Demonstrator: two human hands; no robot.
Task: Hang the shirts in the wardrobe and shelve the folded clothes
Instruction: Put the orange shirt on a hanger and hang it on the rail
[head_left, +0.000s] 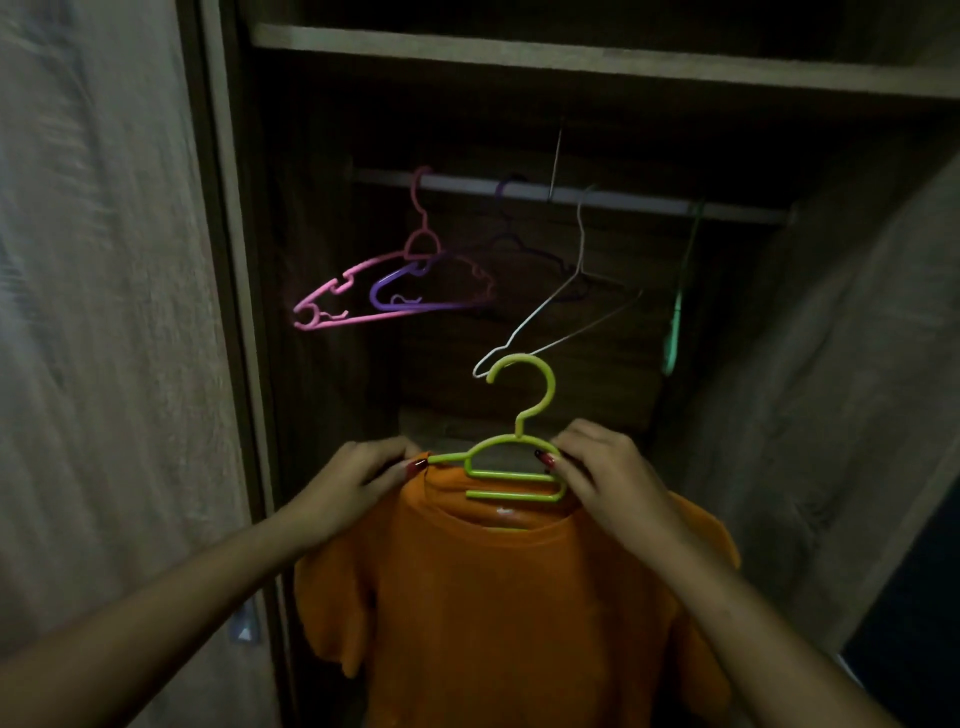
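Orange shirt (498, 613) is drooping soft and light; my left grip (358, 483) is pinching it, right grip (597, 467) clamping the stiff hanger (511, 474).

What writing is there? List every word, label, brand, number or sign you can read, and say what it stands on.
No text in this view can be read.
A pale patch inside the collar of the orange shirt: perhaps a neck label, too blurred to read.
A shiny fitting low on the wardrobe door: no legible marking.
The green hanger: no print visible.
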